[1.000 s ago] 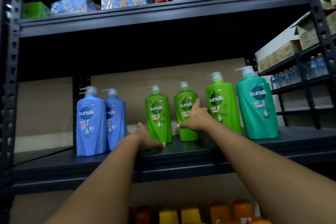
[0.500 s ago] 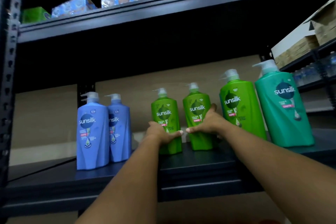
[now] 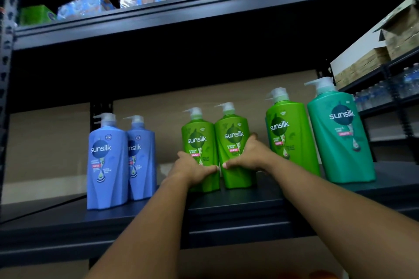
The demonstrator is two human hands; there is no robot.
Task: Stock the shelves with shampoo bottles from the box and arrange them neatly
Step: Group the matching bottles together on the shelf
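1. Looking from the head view, the arranging step is in hand rather than fetching: the left hand [image 3: 195,166] grasps the lower body of the left light-green bottle [image 3: 199,142], and the right hand [image 3: 246,157] grasps the right light-green bottle [image 3: 234,140], thumb across its front and fingers round its right side.
2. Both bottles stand upright on the dark shelf [image 3: 226,213], set back from its front edge, touching or all but touching each other at the shoulder, labels facing out.
3. To their left, apart from them, stand two blue bottles [image 3: 106,161], one partly behind the other. To the right a larger green bottle [image 3: 290,133] stands near the right hand, with a teal bottle [image 3: 342,136] just beside it.
4. The box named in the task is not in view, so I cannot say how many bottles remain to be stocked.
5. My judgement: the pair is being squared up as a unit. The next move calls for sliding both along the shelf without tipping them, keeping the bases flat and the pump heads level, to even the gaps on either side.
6. Pump tops make these bottles top-heavy, so a low, steady grip suits.
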